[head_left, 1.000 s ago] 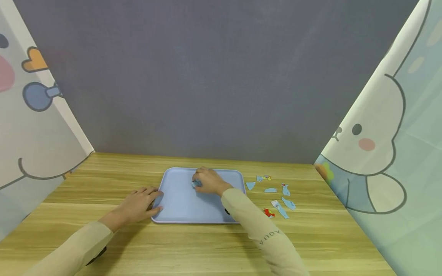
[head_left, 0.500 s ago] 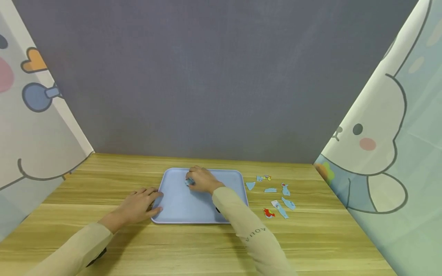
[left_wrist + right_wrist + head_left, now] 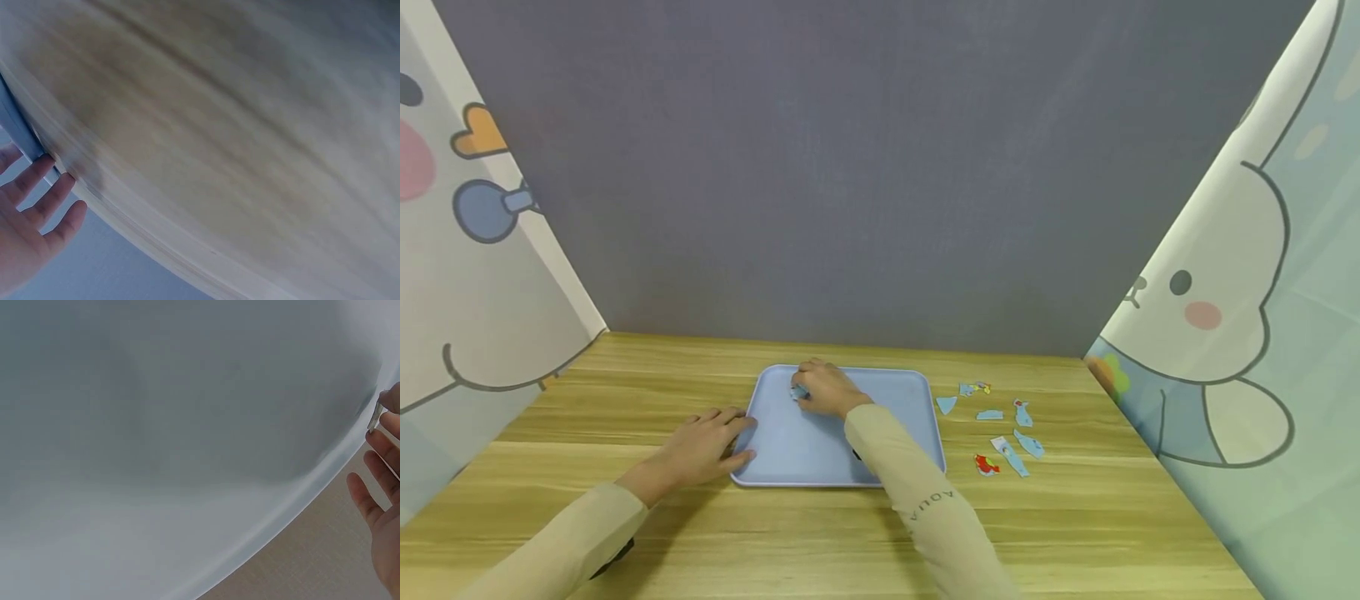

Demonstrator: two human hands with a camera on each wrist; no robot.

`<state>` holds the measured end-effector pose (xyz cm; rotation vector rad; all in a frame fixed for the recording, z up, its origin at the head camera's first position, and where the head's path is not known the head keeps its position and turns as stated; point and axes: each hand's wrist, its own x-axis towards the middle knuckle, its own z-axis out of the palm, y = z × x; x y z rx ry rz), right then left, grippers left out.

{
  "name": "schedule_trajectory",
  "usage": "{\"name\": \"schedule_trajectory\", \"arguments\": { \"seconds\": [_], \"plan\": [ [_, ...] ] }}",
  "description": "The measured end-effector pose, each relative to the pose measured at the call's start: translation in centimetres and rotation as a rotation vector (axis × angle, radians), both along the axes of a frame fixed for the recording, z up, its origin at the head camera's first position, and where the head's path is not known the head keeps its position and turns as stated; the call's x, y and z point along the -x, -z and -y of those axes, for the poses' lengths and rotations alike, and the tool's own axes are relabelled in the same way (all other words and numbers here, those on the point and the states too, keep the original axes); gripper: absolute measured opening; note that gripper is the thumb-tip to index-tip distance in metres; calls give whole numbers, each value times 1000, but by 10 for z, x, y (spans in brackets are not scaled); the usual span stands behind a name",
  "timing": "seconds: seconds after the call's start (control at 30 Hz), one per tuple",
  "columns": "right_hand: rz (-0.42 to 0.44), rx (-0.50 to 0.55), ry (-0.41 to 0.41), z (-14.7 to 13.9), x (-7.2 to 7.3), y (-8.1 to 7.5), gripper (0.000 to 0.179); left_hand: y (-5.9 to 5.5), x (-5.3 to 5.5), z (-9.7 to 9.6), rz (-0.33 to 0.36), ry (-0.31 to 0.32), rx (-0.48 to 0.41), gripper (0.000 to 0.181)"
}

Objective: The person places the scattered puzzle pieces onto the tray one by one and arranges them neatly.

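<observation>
A pale blue rectangular tray (image 3: 805, 458) lies on the wooden table. My right hand (image 3: 827, 390) is over its upper left part and pinches a small light-blue puzzle piece (image 3: 798, 392). In the right wrist view the piece (image 3: 375, 417) shows edge-on between thumb and fingertips, while the other fingers stay loosely spread. At the tray's left side, my left hand (image 3: 703, 446) rests with its fingertips and thumb on the rim. The left wrist view shows that hand's fingers (image 3: 62, 194) spread, almost straight, at the tray edge.
Several loose puzzle pieces lie on the table right of the tray, among them a red one (image 3: 987, 466), a triangular blue one (image 3: 946, 404) and a long one (image 3: 1011, 457). A grey panel (image 3: 850, 183) stands behind the table, with printed cloth (image 3: 1217, 417) at the right.
My right hand has moved left across the tray with the puzzle piece in its fingers. The left hand keeps its place at the rim.
</observation>
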<state>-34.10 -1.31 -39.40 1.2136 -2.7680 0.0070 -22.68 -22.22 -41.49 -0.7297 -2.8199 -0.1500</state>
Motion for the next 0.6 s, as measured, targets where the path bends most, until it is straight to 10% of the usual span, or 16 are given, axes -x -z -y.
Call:
{"name": "schedule_trajectory", "arguments": {
  "seconds": [0.6],
  "plan": [
    [-46,-1,25,17,5,10,22,-2,-2,-1,-1,-1,-9,48]
  ]
}}
